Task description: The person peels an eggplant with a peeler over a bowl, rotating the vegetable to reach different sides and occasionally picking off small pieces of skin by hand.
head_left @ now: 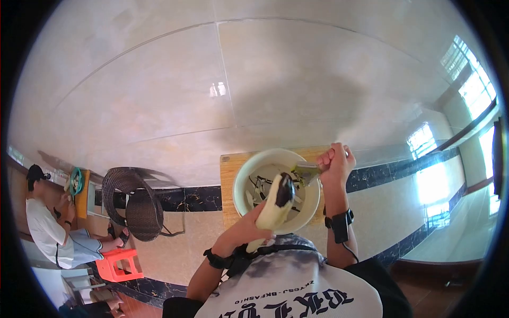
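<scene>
My left hand (255,222) is closed round a long, mostly peeled eggplant (274,208). Its pale flesh is bare, with a patch of dark skin left at the upper end. The eggplant tilts up over a white basin (240,183). My right hand (335,163) grips a peeler (307,170) by its handle, the head a little to the right of the eggplant's dark end and apart from it. Dark and pale strips of peel lie inside the basin.
The basin stands on a wooden table (228,172) against a tiled wall. To the left are a brown wicker chair (144,214) and a red plastic stool (119,265). A seated person (50,228) works farther left beside a green basket (77,180).
</scene>
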A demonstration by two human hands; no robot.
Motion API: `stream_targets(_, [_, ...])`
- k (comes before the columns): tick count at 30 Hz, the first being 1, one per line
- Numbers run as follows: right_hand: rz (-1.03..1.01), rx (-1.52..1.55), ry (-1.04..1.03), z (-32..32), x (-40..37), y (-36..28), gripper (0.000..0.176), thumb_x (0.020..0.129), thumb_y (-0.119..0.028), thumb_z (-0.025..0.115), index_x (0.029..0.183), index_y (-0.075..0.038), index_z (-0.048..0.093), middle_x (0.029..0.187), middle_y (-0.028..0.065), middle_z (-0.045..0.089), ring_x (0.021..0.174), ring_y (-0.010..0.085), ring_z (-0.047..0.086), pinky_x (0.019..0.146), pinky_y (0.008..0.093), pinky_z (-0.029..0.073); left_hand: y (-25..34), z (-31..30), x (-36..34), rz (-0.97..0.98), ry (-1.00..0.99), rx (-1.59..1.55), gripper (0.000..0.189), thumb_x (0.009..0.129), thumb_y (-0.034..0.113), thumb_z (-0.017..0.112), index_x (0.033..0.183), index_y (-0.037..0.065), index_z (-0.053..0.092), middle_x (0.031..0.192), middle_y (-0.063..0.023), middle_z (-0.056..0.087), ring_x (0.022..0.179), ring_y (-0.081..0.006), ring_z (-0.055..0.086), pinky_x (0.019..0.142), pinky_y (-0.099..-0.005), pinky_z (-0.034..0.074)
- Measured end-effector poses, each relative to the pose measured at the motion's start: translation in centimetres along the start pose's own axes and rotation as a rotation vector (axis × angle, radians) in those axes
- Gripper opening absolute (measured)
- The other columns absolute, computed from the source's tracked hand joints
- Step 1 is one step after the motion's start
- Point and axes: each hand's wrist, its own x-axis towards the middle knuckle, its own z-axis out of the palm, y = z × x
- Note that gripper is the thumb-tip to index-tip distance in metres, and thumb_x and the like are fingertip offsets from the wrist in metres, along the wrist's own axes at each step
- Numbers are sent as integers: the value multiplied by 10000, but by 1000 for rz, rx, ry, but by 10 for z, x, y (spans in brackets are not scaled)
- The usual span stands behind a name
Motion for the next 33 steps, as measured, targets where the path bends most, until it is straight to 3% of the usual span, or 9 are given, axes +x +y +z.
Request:
stream_targets(4, [95, 23, -29, -7, -5, 1, 255, 889, -16, 618, 733, -121, 445, 598, -6, 435, 461, 128, 413, 437, 325, 383, 2, -13, 4, 29, 108, -37, 953, 752, 44, 835, 1572, 83, 350, 1278, -98, 621, 1035, -170, 647, 859, -311, 564])
stream_targets(5, [147, 41, -44, -11, -6, 4, 260, 885, -9, 623, 742, -117, 435, 599, 2, 437, 464, 137, 416, 440, 335, 394, -5, -17, 7, 87, 121, -58, 927, 750, 49, 845, 1547, 72, 372, 1264, -100, 626, 984, -170, 665, 782, -316, 588])
stream_targets(8, [267, 75, -111, -13, -21, 9, 280, 892, -3, 632, 746, -121, 423, 609, 7, 453, 474, 146, 424, 447, 347, 403, 9, -17, 7, -114, 226, 17, 867, 757, 82, 861, 1513, 37, 437, 1257, -97, 648, 1029, -185, 665, 845, -317, 581])
stream_targets(11, [341, 90, -181, -5, -41, 19, 283, 912, -10, 635, 756, -118, 425, 622, 11, 462, 482, 148, 427, 453, 353, 406, 4, -18, 12, -61, 231, 4, 802, 765, 77, 851, 1474, 34, 477, 1221, -88, 658, 1020, -190, 664, 824, -311, 585])
stream_targets(14, [375, 99, -205, 3, -52, 28, 267, 933, -18, 632, 780, -103, 431, 632, 19, 461, 491, 152, 439, 456, 359, 416, 2, -12, 16, -47, 190, 1, 779, 771, 93, 840, 1449, 59, 458, 1181, -95, 648, 1002, -174, 665, 674, -316, 606])
stream_targets(15, [383, 103, -207, 5, -54, 31, 260, 940, -20, 630, 789, -98, 433, 635, 22, 460, 495, 153, 445, 456, 360, 420, 2, -11, 16, -40, 204, 86, 779, 764, 100, 841, 1443, 54, 462, 1168, -108, 657, 996, -193, 672, 700, -329, 606])
stream_targets(20, [187, -90, -207, 17, -71, 25, 239, 955, -23, 613, 819, -63, 421, 616, 36, 474, 484, 145, 478, 442, 345, 439, -4, -5, 12, 86, 317, 518, 784, 724, 144, 831, 1413, 30, 476, 1102, -200, 699, 996, -340, 710, 864, -410, 577])
stream_targets(23, [100, -179, -234, 17, -75, 25, 228, 961, -23, 597, 825, -51, 415, 601, 46, 492, 471, 138, 493, 430, 330, 443, -3, -3, 8, 32, 346, 587, 781, 714, 161, 822, 1405, 38, 479, 1108, -253, 701, 1036, -428, 697, 941, -455, 537])
stream_targets(33, [-48, -176, -188, 8, -32, 18, 166, 913, 0, 581, 822, -33, 447, 594, 47, 487, 460, 146, 498, 429, 331, 458, -16, -8, -2, -23, 270, 695, 776, 714, 220, 810, 1404, 66, 489, 1108, -265, 705, 1051, -427, 693, 916, -469, 547])
